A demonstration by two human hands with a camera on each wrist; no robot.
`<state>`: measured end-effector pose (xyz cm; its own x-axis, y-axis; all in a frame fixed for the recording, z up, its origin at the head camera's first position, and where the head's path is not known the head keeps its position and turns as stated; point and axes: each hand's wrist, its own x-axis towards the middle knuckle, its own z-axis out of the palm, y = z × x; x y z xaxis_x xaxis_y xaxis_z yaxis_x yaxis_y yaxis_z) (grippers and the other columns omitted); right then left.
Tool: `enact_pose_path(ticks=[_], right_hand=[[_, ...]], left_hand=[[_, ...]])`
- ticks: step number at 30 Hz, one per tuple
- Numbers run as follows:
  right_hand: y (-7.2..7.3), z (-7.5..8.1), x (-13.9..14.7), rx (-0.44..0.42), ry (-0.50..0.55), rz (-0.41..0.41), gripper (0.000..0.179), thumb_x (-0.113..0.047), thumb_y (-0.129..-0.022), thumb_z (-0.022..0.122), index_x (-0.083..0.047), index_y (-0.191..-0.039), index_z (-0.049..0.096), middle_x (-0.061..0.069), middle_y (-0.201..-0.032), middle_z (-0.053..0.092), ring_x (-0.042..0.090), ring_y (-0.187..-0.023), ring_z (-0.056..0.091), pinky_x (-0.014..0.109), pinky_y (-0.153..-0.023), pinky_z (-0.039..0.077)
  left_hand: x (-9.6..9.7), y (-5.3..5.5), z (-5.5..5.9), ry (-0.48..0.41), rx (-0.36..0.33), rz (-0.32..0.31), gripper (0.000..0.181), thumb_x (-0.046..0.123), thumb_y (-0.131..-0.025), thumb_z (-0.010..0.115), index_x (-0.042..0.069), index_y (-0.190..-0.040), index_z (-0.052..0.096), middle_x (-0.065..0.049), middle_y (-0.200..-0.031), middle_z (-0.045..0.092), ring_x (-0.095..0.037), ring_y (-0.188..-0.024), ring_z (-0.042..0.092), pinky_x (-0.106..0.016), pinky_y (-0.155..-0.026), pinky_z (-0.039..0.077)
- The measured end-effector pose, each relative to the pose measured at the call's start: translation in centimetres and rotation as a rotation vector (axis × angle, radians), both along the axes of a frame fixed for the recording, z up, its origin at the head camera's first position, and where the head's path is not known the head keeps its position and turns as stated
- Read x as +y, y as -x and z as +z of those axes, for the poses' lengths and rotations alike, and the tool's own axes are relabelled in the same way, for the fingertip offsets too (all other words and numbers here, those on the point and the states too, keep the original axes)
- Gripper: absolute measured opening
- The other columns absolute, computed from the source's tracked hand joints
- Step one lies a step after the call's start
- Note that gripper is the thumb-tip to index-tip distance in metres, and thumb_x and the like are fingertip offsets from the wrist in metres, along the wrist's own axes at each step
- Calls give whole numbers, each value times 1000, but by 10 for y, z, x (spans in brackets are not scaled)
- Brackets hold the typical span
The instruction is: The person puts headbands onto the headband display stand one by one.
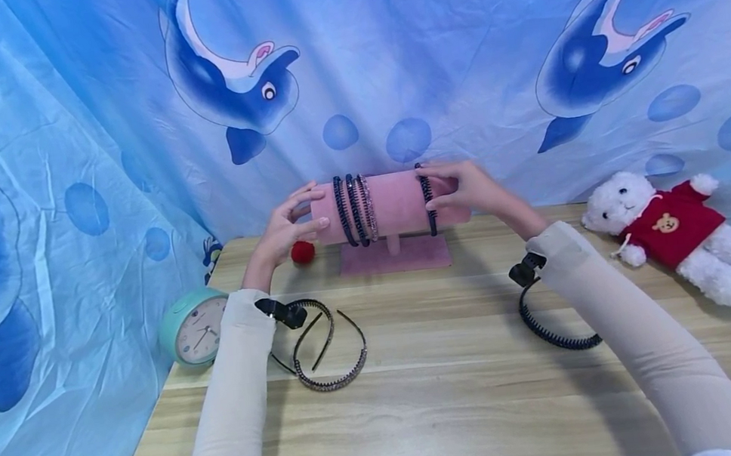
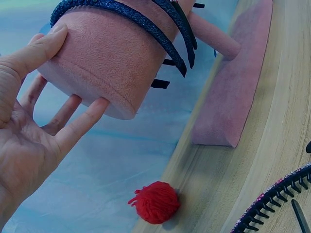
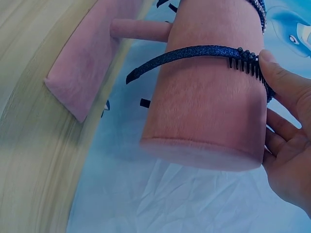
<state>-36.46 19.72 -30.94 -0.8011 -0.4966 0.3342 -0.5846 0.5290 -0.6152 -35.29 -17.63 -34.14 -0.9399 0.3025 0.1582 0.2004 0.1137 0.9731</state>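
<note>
A pink plush headband stand point(image 1: 397, 205), a horizontal roll on a post with a flat base, stands at the table's back. My left hand point(image 1: 290, 224) grips the roll's left end, thumb point(image 2: 51, 46) on one side and fingertips against the other. Near its right end, my right hand point(image 1: 470, 186) pinches a dark blue toothed headband point(image 3: 194, 52) that sits around the roll. Toward the left on the roll are two dark headbands point(image 1: 354, 210) and a pinkish glittery headband point(image 1: 368, 208). Parts of the right fingers are hidden behind the roll.
Left front, glittery headbands point(image 1: 333, 384) lie overlapping on the table point(image 1: 430, 418). A dark headband point(image 1: 560, 341) lies under my right forearm. A mint alarm clock point(image 1: 196, 328), a red yarn ball point(image 1: 303, 251) and a white teddy bear point(image 1: 674, 228) are around. A dolphin curtain point(image 1: 358, 54) hangs behind.
</note>
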Motion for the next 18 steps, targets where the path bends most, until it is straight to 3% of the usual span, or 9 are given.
enact_pose_path(ticks=[11, 18], right_hand=[[2, 1, -19, 43, -52, 2, 67, -11, -80, 87, -7, -141, 60, 22, -151, 50, 39, -147, 40, 49, -129, 23], [1, 2, -31, 22, -54, -6, 69, -15, -78, 88, -11, -142, 60, 19, -154, 49, 37, -147, 41, 50, -129, 22]], left_hand=[[0, 1, 0, -3, -3, 5, 53, 3, -90, 75, 7, -141, 58, 9, -168, 29, -33, -148, 38, -34, -83, 64], [0, 2, -2, -26, -3, -2, 51, 1, -90, 74, 7, -139, 59, 3, -170, 26, -34, -148, 38, -36, -84, 64]])
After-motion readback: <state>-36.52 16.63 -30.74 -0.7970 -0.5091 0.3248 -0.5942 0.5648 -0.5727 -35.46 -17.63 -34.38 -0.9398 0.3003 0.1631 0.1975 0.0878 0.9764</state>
